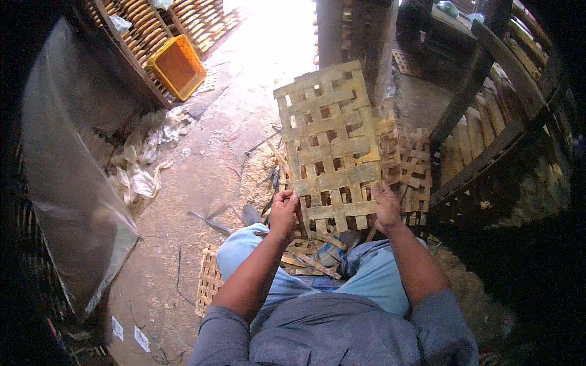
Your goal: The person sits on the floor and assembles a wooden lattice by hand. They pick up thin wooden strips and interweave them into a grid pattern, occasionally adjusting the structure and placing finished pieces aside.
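Note:
A flat woven panel of pale wooden strips, with square gaps between the strips, is held up in front of my knees. My left hand grips its lower left edge, the fingers closed round it. On the opposite side my right hand pinches the lower right edge with thumb and fingers. The panel tilts a little, its far end higher in view. Behind its right side more woven lattice pieces show, partly hidden. Loose wood strips lie in a heap between my legs.
On the left, a grey plastic sheet hangs near crumpled clear plastic. A yellow crate rests against slatted wood at the far left. Dark timber framing stands on the right. Another lattice piece lies beside my left leg.

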